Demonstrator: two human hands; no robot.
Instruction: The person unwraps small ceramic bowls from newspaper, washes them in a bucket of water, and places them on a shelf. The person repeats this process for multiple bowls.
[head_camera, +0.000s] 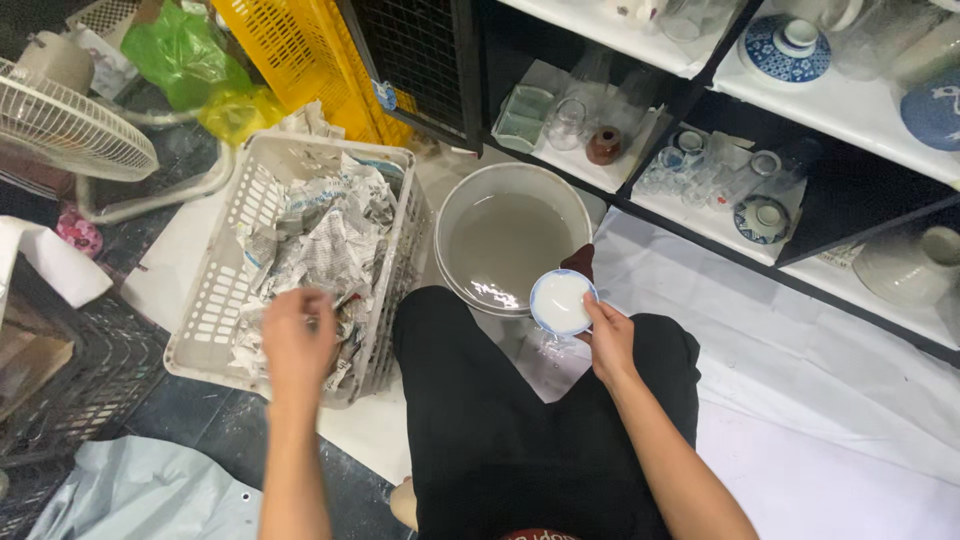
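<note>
On the floor mid-frame, the right hand (608, 340) grips a small, breakable bowl (562, 301) by its rim; the left hand (297, 335) is curled over the paper basket (215, 300)

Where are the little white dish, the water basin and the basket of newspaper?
small white dish (562, 301), head view, its inner face
water basin (452, 205), head view, left rim
plastic basket (215, 300), head view, left slotted wall

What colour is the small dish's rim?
Blue, around a white dish, in the head view.
</note>
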